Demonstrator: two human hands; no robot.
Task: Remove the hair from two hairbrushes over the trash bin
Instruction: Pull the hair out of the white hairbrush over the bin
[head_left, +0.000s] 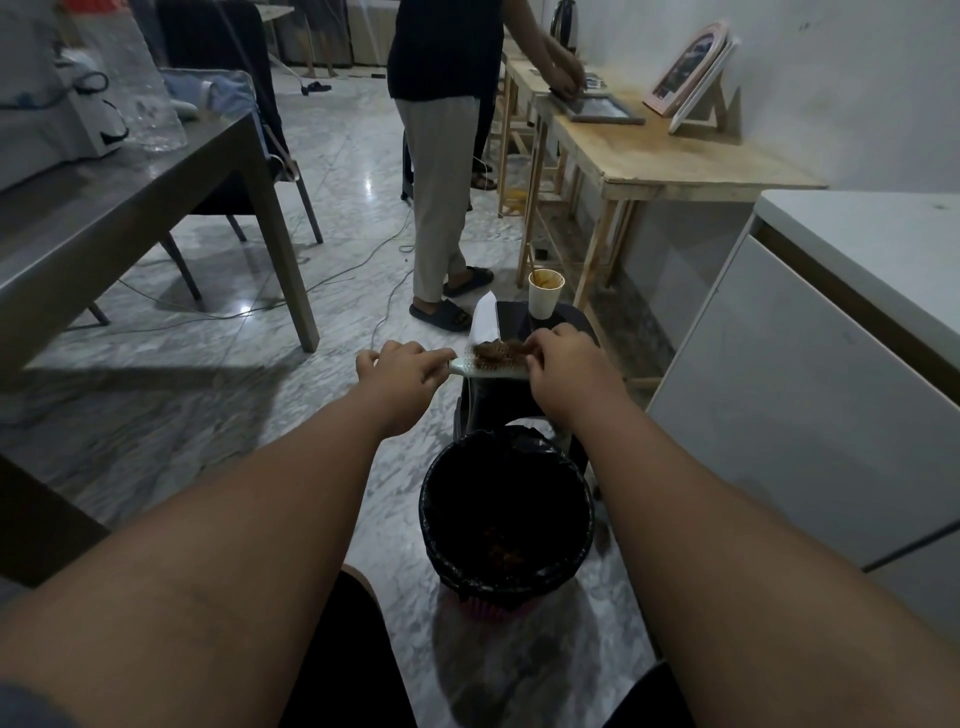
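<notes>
My left hand (408, 371) grips the handle of a white hairbrush (488, 368), held level above a dark stool. A clump of brown hair (501, 351) sits in its bristles. My right hand (566, 358) is at the brush's far end, fingers pinching that hair. A trash bin (506, 512) lined with a black bag stands on the floor below and nearer to me; some brown hair lies inside it. A second white brush-like object (485, 317) lies on the stool behind the held brush.
A paper cup (545, 293) with brown contents stands on the dark stool (571, 319). A person stands ahead at a wooden table (675, 156). A grey table (130, 208) is on the left, a white cabinet (805, 389) on the right. Cables trail across the marble floor.
</notes>
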